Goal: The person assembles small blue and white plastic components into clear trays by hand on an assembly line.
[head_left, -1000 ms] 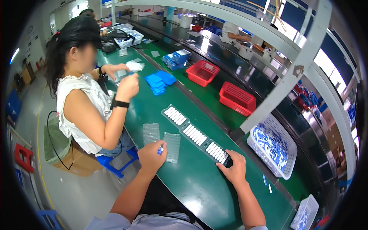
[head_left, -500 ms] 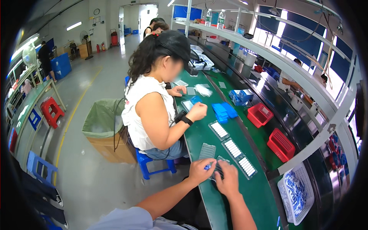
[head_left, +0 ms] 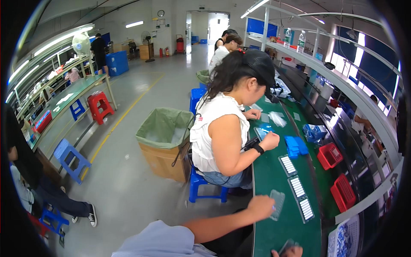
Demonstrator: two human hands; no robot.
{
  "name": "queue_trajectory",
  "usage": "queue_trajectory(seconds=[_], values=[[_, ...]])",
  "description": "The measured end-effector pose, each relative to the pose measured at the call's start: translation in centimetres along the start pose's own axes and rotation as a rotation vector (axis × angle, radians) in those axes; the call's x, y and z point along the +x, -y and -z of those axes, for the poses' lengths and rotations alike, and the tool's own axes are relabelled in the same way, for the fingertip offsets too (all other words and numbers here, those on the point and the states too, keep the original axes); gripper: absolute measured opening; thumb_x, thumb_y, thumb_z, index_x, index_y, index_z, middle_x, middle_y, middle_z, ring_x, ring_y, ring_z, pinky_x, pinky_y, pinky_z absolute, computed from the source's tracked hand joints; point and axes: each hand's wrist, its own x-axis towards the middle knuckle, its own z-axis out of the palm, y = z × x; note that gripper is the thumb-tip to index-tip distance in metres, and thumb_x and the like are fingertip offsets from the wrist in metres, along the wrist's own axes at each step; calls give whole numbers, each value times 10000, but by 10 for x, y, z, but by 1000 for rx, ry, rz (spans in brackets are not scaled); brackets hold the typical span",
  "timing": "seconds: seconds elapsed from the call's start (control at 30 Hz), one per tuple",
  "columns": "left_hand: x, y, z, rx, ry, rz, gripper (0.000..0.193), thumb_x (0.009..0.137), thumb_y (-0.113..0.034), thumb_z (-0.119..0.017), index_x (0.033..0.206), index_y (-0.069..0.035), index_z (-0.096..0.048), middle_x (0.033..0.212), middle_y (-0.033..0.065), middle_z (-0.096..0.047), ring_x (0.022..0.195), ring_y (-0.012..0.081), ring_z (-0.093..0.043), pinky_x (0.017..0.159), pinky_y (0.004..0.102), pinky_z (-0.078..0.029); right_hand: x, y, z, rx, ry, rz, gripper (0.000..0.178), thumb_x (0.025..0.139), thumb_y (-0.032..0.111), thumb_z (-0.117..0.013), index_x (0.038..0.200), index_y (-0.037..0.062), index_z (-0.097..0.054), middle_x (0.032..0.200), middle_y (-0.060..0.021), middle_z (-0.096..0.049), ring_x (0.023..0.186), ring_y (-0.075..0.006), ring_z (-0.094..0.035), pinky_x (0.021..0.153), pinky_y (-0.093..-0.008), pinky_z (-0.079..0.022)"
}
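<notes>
My left hand (head_left: 262,207), fingers closed and a little blurred, is at the near edge of an empty-looking clear plastic tray (head_left: 278,204) on the green table (head_left: 274,233). Something small and bluish shows at its fingertips, too unclear to name. Partly cut off by the lower edge, my right hand (head_left: 293,252) grips another clear plastic tray (head_left: 287,246). Beyond them, several clear trays (head_left: 298,187) filled with white sticks lie in a row. A co-worker's hands (head_left: 269,141) handle a tray and blue film (head_left: 266,128) farther up the table.
Flat blue pouches (head_left: 295,146) lie past the tray row. Red baskets (head_left: 329,156) and a white basket (head_left: 332,244) of blue-and-white pieces line the right side. A co-worker sits at left on a blue stool (head_left: 205,186), beside a lined carton (head_left: 165,160).
The view has turned left. My hands have parted: the left has moved outward to the clear tray on the table, the right nearer to me with a tray.
</notes>
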Motion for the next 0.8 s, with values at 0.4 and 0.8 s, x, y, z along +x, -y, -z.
queue_trajectory(seconds=[0.4, 0.8], values=[[-116, -128, -73, -289, 265, -578, 417, 772, -510, -714, 817, -97, -689, 718, 136, -674, 624, 358, -670, 523, 478, -510, -149, -29, 42, 73, -105, -340, 388, 784, 117, -815, 1117, -6, -659, 1250, -208, -597, 1136, -412, -583, 988, -487, -481], [-79, -151, -41, -286, 495, -799, 636, 643, -406, -839, 1150, -91, -621, 738, 167, -687, 692, 390, -685, 584, 498, -517, -175, -28, 43, 47, -152, -536, 370, 819, 148, -779, 1142, -1, -676, 1323, -217, -589, 1212, -427, -561, 1041, -480, -457]])
